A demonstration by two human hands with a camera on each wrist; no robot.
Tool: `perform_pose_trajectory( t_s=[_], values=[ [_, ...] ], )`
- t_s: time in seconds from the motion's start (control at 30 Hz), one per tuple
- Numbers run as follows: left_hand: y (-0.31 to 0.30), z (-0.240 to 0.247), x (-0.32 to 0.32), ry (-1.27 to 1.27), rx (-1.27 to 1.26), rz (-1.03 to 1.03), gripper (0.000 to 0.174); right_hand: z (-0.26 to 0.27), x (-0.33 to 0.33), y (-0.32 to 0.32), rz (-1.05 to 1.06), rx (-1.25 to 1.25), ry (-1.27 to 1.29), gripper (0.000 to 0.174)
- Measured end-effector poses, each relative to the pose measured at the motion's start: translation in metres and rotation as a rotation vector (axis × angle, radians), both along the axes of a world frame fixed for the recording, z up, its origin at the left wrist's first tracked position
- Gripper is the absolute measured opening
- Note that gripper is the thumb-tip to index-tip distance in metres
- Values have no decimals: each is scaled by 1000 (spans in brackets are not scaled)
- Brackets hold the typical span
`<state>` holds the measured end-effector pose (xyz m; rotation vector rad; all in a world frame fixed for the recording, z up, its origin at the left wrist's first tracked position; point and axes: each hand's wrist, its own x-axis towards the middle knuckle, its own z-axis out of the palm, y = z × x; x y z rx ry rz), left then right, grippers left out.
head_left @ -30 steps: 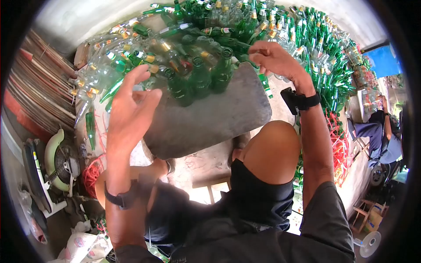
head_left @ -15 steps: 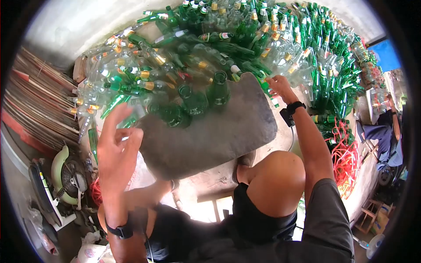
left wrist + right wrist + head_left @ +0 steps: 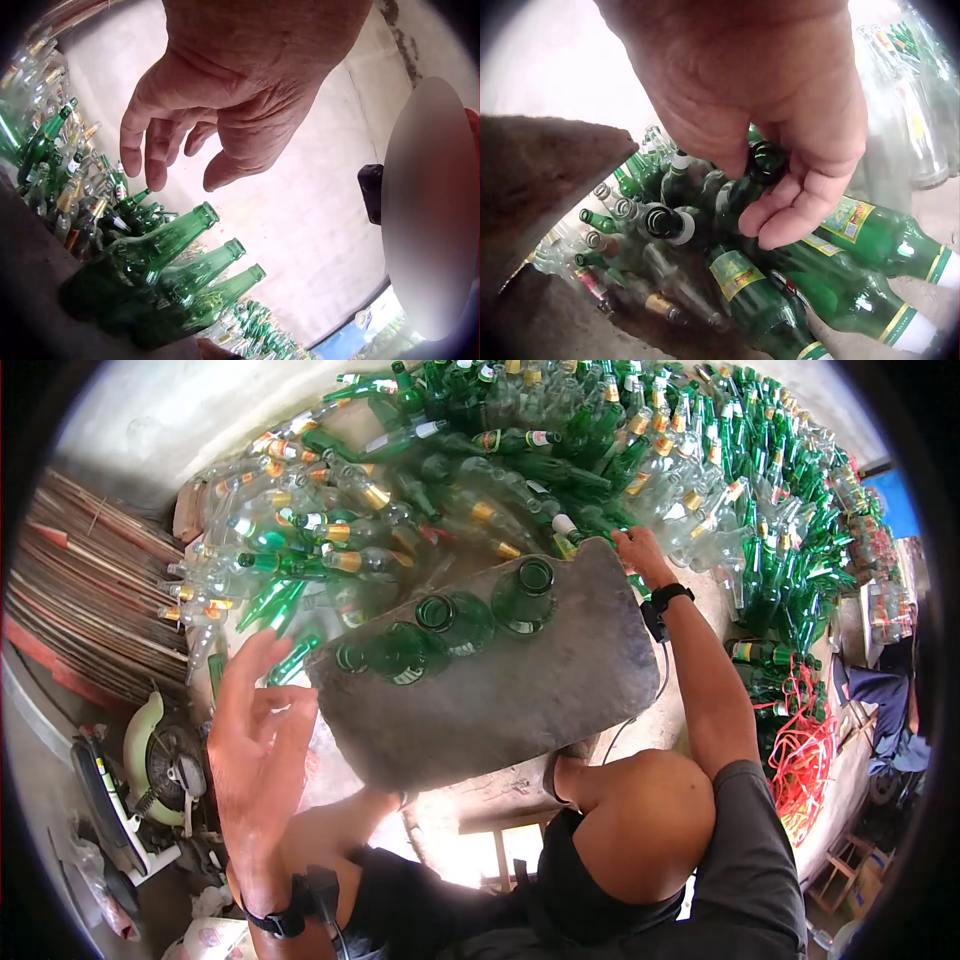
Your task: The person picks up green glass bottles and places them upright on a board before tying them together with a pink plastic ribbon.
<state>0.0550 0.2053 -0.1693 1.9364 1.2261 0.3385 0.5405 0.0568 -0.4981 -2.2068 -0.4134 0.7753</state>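
Observation:
Three unlabelled green glass bottles [image 3: 525, 602] stand in a row on a grey stone slab [image 3: 500, 705] in front of me. In the right wrist view, my right hand [image 3: 802, 127] has its thumb and fingers round the neck of a green bottle [image 3: 767, 159] among the pile, just past the slab's far right corner. The head view shows this right hand [image 3: 645, 557] partly behind that corner. My left hand [image 3: 255, 745] hovers left of the slab, fingers loosely bent, holding nothing. In the left wrist view it hangs above the standing bottles [image 3: 184, 232].
A large heap of green and clear bottles [image 3: 480, 510] spreads behind and right of the slab. Red plastic strapping [image 3: 800, 760] lies at right. Long stacked strips [image 3: 100, 590] and a round fan-like machine [image 3: 165, 765] are at left. My bare knee [image 3: 645, 810] is just below the slab.
My right hand has gone from above the slab's far edge down beyond its right corner and taken a bottle neck. The left hand has drawn left and back. The head view has shifted.

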Motion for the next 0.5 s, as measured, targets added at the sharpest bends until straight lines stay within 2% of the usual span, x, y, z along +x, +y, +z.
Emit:
perform_pose_trajectory(
  t_s=[0.23,0.5],
  values=[
    [0,-2,0,-45,-31,-2,63,-3,1,0,-59,63,58,40],
    [-2,-4,0,-61,-15,-27,64,37,-13,-8,-169,146,96,36]
  ],
)
